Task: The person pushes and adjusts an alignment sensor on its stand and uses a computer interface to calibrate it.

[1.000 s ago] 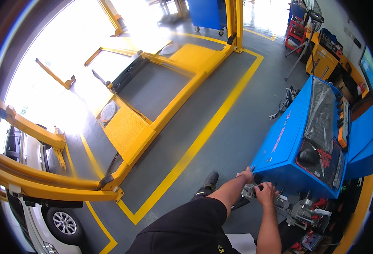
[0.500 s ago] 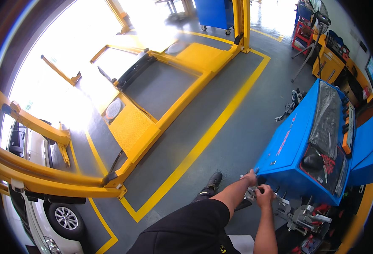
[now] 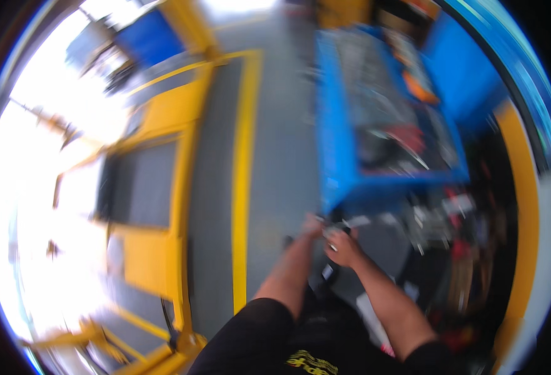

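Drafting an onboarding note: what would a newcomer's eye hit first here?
Probably the big blue cabinet, right of centre toward the top, and the yellow lift frame on the left, with a yellow floor stripe running between them. Then the left hand and right hand, close together just below the cabinet's near corner, too blurred to tell their grip.

Noted strong blue on the cabinet [image 3: 335, 150], with blurred dark grey over its top [image 3: 369, 81], red on a patch [image 3: 412, 136] there and orange on a strip [image 3: 421, 90] alongside. Logged yellow on the lift frame [image 3: 180, 187] and as a plain solid stripe [image 3: 242, 187] along the grey floor [image 3: 282, 131], plus deeper blue on the far cart [image 3: 150, 37]. Recorded black on the clothing [image 3: 244, 340], broken by yellow lettering [image 3: 312, 363], and streaky silver-grey on the metal parts [image 3: 433, 226] below the cabinet.
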The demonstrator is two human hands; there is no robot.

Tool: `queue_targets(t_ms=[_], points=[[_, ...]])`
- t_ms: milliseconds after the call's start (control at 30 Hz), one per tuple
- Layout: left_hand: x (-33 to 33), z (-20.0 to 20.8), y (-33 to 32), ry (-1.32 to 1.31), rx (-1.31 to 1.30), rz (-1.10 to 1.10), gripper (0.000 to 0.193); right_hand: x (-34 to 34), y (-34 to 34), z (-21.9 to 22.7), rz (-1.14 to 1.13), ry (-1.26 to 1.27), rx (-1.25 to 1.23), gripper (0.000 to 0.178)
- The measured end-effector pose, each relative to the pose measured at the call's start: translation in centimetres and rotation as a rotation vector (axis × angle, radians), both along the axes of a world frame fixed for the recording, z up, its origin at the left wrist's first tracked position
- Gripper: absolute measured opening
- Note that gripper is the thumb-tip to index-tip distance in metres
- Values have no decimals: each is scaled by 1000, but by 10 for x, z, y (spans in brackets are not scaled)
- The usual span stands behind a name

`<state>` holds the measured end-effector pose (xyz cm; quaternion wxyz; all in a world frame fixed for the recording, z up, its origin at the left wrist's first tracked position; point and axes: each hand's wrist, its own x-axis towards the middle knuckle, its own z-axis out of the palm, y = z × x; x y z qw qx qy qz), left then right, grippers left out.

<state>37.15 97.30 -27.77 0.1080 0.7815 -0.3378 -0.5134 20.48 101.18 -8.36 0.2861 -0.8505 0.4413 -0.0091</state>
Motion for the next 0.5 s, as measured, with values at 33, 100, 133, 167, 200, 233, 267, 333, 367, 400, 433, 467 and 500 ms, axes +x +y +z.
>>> queue_targets(t_ms=[33, 100, 133, 167, 200, 233, 267, 333, 367, 400, 433, 467, 500], points=[[-4, -3, 4, 0, -118, -178, 52, -12, 1, -1, -117, -131, -141, 22], [3, -7, 6, 11, -177, -331, 43, -23, 3, -23, -413, -50, -268, 26], [19, -5, -3, 39, -61, -249, 46, -12, -1, -15, -522, 42, -320, 32], [31, 0, -14, 63, 53, -145, 52, 3, -7, -7, -630, 89, -16, 38], [57, 4, -28, 47, 103, -56, 59, 19, -16, 22, -533, 77, 81, 39], [5, 26, -18, -28, 111, -71, 61, -8, -1, 19, -542, 116, 257, 41], [-7, 39, -22, -29, 113, -160, 61, -10, -2, 18, -531, 62, 146, 42], [-8, 44, -4, -94, -25, -133, 64, -7, 26, 1, -596, 29, 65, 44], [-5, 50, -3, -105, -12, -196, 64, -3, 32, -7, -675, -48, -13, 44], [-11, 56, 0, -95, 10, -185, 65, -4, 37, -11, -754, -95, -105, 44], [-6, 54, -1, -93, 30, -162, 65, 1, 33, -1, -805, -85, -99, 44], [-4, 51, -2, -89, 42, -214, 65, 5, 29, 8, -909, -32, 133, 45], [1, 40, -5, -85, 43, -220, 68, 8, 24, 18, -1006, 19, 364, 45]])
